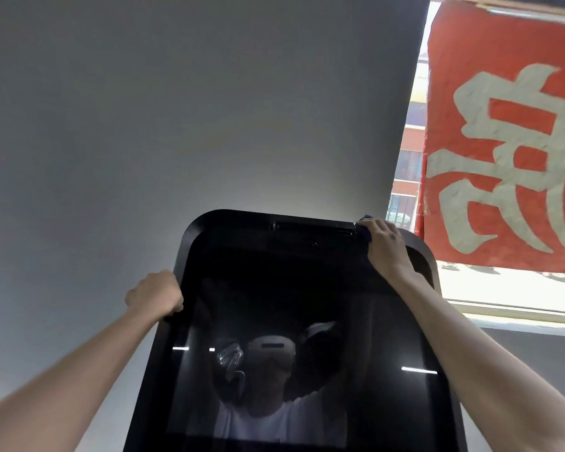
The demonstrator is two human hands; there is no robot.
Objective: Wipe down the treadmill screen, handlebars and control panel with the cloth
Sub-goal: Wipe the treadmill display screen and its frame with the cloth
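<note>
Only head view: screen (274,305) dark, long axis up-down. Left hand (155,293) clenched round its left rim, bracing. Right hand (385,244) grasps cloth (363,228), pressed on top-right corner, mostly hidden under palm. Glass face lies below-left of cloth; right hand nearer, next stroke probably downward.

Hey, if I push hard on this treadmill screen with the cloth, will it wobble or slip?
Probably wobbles: the left hand grips the screen edge, seemingly bracing it. Its glossy, mirror-like face likely lets the cloth glide under the right hand.
</note>
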